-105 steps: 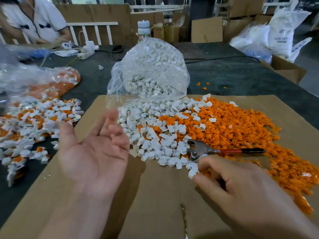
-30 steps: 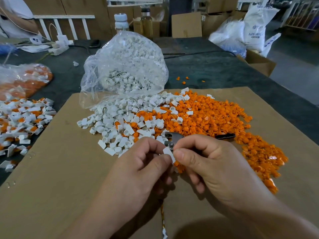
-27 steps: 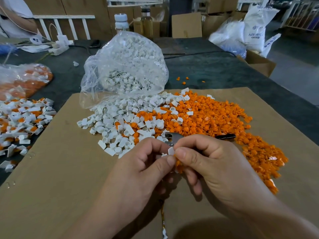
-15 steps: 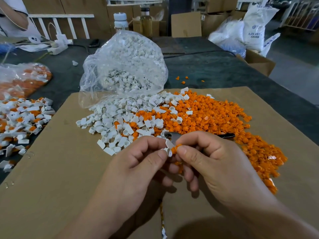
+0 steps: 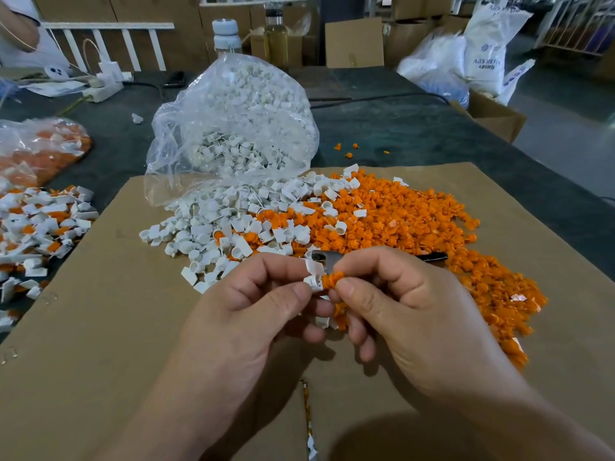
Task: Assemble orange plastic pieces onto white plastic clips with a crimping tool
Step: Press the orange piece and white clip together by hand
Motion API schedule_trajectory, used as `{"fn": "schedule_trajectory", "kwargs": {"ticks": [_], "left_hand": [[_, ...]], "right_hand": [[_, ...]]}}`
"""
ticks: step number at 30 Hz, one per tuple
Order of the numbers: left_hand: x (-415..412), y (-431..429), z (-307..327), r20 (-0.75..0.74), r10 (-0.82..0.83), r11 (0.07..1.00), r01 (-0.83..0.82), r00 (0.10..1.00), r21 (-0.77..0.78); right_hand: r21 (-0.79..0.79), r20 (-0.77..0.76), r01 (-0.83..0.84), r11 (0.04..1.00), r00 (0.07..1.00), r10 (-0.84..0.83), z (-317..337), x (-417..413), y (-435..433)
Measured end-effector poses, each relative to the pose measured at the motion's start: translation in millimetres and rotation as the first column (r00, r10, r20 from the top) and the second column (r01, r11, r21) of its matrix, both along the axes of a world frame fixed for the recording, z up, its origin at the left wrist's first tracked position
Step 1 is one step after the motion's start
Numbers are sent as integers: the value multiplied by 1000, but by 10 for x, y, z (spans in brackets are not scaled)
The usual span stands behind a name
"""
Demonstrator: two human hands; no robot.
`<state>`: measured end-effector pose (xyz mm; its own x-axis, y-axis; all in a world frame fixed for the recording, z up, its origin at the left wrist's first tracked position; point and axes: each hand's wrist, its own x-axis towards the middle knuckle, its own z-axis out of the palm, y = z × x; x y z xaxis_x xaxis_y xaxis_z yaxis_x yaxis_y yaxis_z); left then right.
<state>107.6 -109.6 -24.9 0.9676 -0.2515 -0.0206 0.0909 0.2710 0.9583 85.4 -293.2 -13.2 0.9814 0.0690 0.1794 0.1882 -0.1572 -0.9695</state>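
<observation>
Well inside cardboard [image 5: 100,327] edges, left hand [image 5: 246,314] pinching clip [image 5: 312,282]

Bag [image 5: 233,121] behind loose piles [image 5: 382,221] on cardboard [image 5: 100,327]

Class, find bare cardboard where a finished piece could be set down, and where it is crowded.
Bare: cardboard left of the left hand, below the white clips; the near right edge past the orange pieces. Crowded: both piles, mid-sheet.

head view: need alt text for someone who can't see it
Two hands meet over a cardboard sheet: the left hand pinches a white clip while the right hand holds an orange piece against it. Behind them lie a pile of clips, a pile of orange pieces, a crimping tool and a clear bag of clips.
</observation>
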Motion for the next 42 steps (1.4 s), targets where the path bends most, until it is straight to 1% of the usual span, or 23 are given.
{"fn": "schedule_trajectory", "kwargs": {"ticks": [1,2,3,4,5,7,9,11,19,20,21,23,25,26,27,28,30,32,33,35,38,40,42], "left_hand": [[-3,1,1,7,-2,1000,2,1000,-16],[-4,0,3,18,-3,999,4,1000,-39],[-4,-2,5,28,-5,998,7,1000,-62],[0,-2,9,37,-5,997,8,999,-77],[3,-2,12,45,-3,997,7,999,-83],[12,-3,11,66,0,997,5,998,-80],[13,-9,12,87,-8,997,15,996,-82],[6,-23,15,102,-11,997,19,995,-78],[-33,-46,38,121,-18,997,27,992,-71],[-35,-49,36,121,-13,998,21,993,-65],[-37,-52,34,119,-5,998,12,993,-60],[-43,-60,40,116,5,998,1,993,-55],[-51,-69,50,113,11,999,-7,994,-31],[-50,-70,55,108,16,1000,-15,994,-13],[-51,-69,56,105,21,1000,-21,994,5],[-49,-70,56,107,23,999,-26,994,22],[-45,-65,49,137,27,997,-37,990,69],[-40,-56,35,217,26,981,-67,976,183],[-40,-56,26,258,22,966,-87,966,242],[-51,-63,14,328,22,929,-141,945,342],[-69,-82,9,412,42,871,-235,910,431],[-76,-85,15,419,59,853,-264,906,451],[-93,-84,30,371,48,858,-228,927,460]], "right_hand": [[58,-31,-17,998,999,18,16,6,0],[171,-90,-47,984,994,63,34,17,-9],[315,-160,-85,945,977,141,55,32,-23],[448,-221,-117,886,946,236,81,47,-39],[549,-262,-136,825,909,324,104,58,-53],[672,-291,-152,725,846,447,124,66,-84],[736,-291,-155,658,806,515,133,64,-89],[762,-290,-152,630,790,541,145,59,-80],[763,-284,-144,630,801,527,127,70,-94],[747,-285,-148,648,809,514,121,68,-93],[713,-291,-153,685,824,487,117,64,-89],[571,-303,-141,809,880,367,113,48,-63],[324,-252,-85,942,952,172,106,12,-22],[180,-194,-38,983,978,74,106,-12,2],[49,-120,10,999,993,-4,101,-36,23],[-57,-39,54,997,998,-56,93,-59,42],[-228,125,122,966,988,-95,76,-92,68],[-368,226,175,913,970,-95,71,-94,86],[-403,249,185,896,965,-88,66,-92,93],[-422,265,185,887,961,-75,56,-86,92],[-467,296,201,861,953,-63,48,-86,86],[-503,329,224,835,943,-55,41,-85,83],[-538,382,263,801,923,-46,42,-84,85]]}}
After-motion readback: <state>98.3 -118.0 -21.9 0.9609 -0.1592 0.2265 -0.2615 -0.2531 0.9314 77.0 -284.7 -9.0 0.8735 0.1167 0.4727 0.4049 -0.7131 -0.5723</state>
